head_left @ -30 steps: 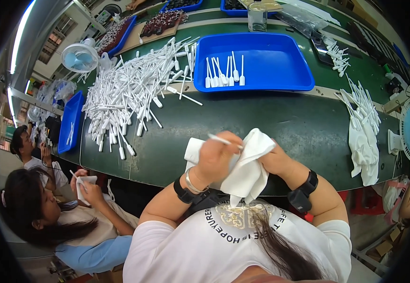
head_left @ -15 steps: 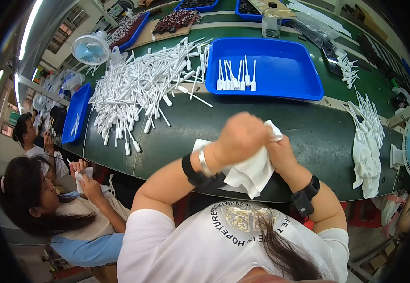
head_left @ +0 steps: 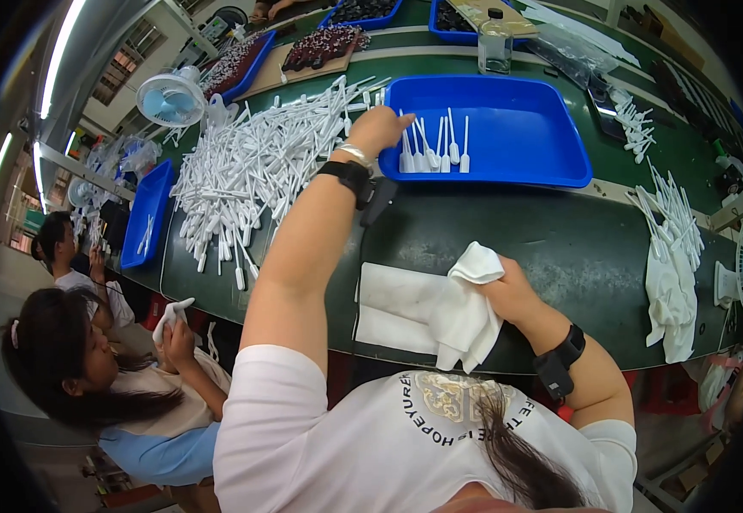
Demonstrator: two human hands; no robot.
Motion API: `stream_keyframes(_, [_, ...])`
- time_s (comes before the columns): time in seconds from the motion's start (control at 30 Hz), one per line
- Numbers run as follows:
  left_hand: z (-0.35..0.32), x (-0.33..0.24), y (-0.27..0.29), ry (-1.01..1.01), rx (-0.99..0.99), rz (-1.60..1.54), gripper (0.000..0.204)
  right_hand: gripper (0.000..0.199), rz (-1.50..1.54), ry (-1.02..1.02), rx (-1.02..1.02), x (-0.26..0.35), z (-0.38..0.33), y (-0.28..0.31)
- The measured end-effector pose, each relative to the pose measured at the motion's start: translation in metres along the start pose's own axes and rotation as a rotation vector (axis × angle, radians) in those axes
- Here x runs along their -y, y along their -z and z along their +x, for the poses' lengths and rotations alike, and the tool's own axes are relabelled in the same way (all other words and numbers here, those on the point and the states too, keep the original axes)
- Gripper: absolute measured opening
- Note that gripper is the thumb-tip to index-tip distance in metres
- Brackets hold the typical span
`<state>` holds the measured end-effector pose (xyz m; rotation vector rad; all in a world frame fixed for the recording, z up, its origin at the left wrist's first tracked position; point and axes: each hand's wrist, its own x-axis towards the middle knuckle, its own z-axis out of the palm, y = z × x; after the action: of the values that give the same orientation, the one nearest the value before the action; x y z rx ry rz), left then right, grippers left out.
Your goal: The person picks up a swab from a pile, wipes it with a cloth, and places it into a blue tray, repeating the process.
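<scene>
My left hand (head_left: 380, 130) reaches far out to the left end of a blue tray (head_left: 542, 128). Its fingertips pinch the top of a white plastic stick (head_left: 406, 154) at the end of a short row of such sticks (head_left: 444, 145) lying in the tray. My right hand (head_left: 508, 292) stays close to my body at the front edge of the green table. It grips a bunched white cloth (head_left: 465, 321), and part of that cloth lies flat on the table (head_left: 393, 308). Both wrists wear black bands.
A big heap of white sticks (head_left: 252, 171) lies left of the tray. More sticks rest on a white cloth (head_left: 671, 256) at the right. A small fan (head_left: 171, 96), a glass jar (head_left: 495, 43) and trays of dark parts (head_left: 320, 47) stand behind. A seated person (head_left: 89, 376) works at my left.
My left hand left the cloth and stretched forward with a stick to the blue tray. My right hand stayed low with the cloth, which now partly lies on the table.
</scene>
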<state>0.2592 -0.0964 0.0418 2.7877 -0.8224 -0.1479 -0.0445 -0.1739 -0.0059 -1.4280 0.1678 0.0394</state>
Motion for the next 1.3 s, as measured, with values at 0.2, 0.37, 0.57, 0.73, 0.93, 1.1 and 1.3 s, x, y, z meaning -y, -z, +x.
stream_keyframes(0.2, [-0.043, 0.055, 0.034, -0.329, 0.071, -0.119, 0.016, 0.017, 0.000, 0.011, 0.011, -0.006, 0.001, 0.005])
stream_keyframes(0.37, [-0.067, 0.097, 0.008, -0.461, -0.011, 0.120, 0.012, 0.018, 0.002, 0.006, 0.023, -0.005, 0.001, 0.005])
stream_keyframes(0.57, [-0.079, 0.109, 0.003, -0.525, -0.160, 0.157, 0.012, 0.018, 0.044, -0.012, 0.028, -0.001, 0.000, -0.002])
stream_keyframes(0.73, [-0.124, 0.089, 0.026, -0.366, 0.109, 0.260, 0.014, 0.020, 0.070, -0.020, 0.010, -0.002, 0.000, 0.003])
stream_keyframes(0.93, [-0.188, 0.053, 0.038, -0.185, 0.288, -0.280, 0.015, 0.021, 0.290, 0.097, 0.011, 0.009, -0.005, 0.004])
stream_keyframes(1.1, [-0.223, 0.014, -0.003, -0.087, 0.300, -1.076, 0.011, 0.023, -0.254, 0.534, -0.066, 0.024, -0.006, 0.001])
stream_keyframes(1.3, [-0.220, -0.022, -0.035, -0.114, 0.324, -1.434, 0.010, 0.023, -0.583, 0.400, -0.095, 0.023, -0.008, 0.022])
